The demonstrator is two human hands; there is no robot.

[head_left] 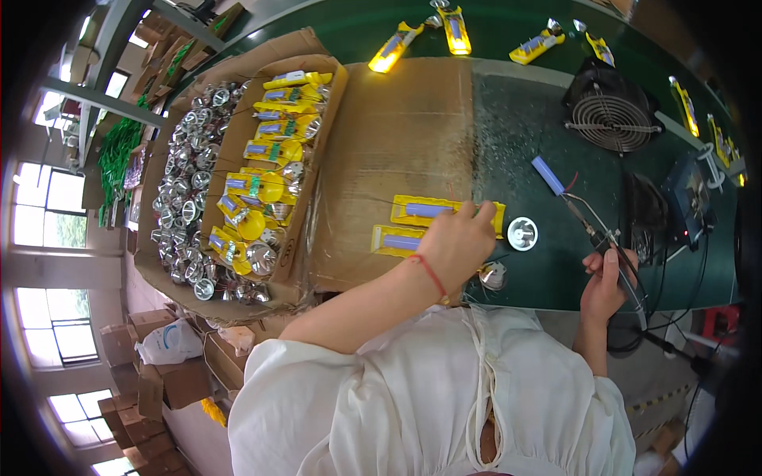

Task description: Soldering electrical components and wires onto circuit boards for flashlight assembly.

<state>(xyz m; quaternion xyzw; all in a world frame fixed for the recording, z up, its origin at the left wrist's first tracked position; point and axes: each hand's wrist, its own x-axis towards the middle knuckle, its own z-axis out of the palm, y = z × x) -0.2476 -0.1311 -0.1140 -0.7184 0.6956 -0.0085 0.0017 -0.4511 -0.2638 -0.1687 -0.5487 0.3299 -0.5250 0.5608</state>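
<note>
My left hand (456,242), a red cord on its wrist, rests on a yellow torch half-shell (429,210) that holds a blue battery, with the fingertips pinching at its right end. A second such shell (395,240) lies just left of the hand. My right hand (605,284) grips a thin soldering tool (591,226) with a blue end (548,174), pointing up and left over the green table (524,127). A round silver reflector (522,233) lies between the hands, and another (492,275) sits below my left hand.
To the left, a cardboard box (321,119) holds yellow shells with batteries, next to a box of silver reflectors (186,198). A cardboard sheet (397,135) covers the table. A wire-guarded fan (611,119), a black station (686,198) and several yellow torches (393,49) lie beyond.
</note>
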